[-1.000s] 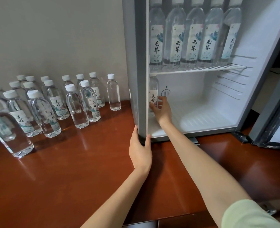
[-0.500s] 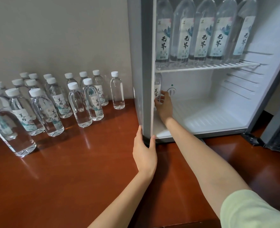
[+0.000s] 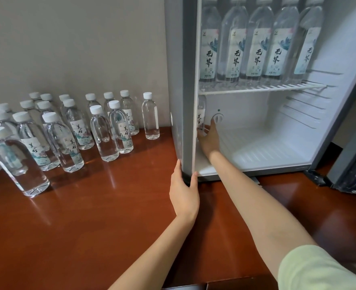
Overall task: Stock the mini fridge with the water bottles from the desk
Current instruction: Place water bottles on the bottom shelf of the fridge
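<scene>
The mini fridge (image 3: 183, 80) stands open on the brown desk (image 3: 89, 216). Several tall labelled water bottles (image 3: 256, 49) fill its upper wire shelf (image 3: 277, 87). My right hand (image 3: 209, 140) reaches into the lower compartment and holds a small water bottle (image 3: 201, 114) upright at the back left, beside the round dial (image 3: 218, 118). The fridge's frame hides part of that bottle. My left hand (image 3: 184, 191) presses with straight fingers against the fridge's lower left front corner, thumb on the front. Several small white-capped bottles (image 3: 101, 132) stand on the desk to the left.
The fridge door (image 3: 352, 164) hangs open at the right. A grey wall runs behind the desk bottles. The white floor of the lower compartment (image 3: 267, 147) is bare to the right of my hand.
The view has shifted so the fridge sits further right and higher. My right hand stays on the small bottle at the back left; my left hand keeps pressing on the corner.
</scene>
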`<state>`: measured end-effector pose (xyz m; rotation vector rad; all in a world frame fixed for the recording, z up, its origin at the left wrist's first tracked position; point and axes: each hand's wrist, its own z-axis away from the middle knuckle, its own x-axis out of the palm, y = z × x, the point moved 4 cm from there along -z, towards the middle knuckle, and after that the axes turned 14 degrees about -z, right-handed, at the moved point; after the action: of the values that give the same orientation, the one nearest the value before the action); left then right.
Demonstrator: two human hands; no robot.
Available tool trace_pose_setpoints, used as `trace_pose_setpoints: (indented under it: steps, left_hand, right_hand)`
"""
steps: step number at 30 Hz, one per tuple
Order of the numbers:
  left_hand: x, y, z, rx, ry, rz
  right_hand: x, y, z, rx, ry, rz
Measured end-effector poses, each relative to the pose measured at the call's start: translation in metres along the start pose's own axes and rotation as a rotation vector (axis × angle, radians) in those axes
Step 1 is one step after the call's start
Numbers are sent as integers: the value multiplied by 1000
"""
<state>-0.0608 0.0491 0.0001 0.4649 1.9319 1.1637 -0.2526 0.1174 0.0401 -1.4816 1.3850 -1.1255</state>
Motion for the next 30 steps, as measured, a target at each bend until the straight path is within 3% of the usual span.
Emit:
trace_pose_setpoints:
  steps: [7,13,22,30]
  left_hand:
    - [-3,0,1,10,-26,37]
    - [-17,-6,15,-10,-46,143]
    - [-73,-32,34,10,-36,152]
    - [-152,-73,25,-36,90,138]
  right_hand:
    - [-12,-10,35,70,38,-45]
    - [-23,-24,106,-121,-84,96]
    - [-21,-31,197,-175,85,-62]
    - [65,-40,251,-153,-178,-55]
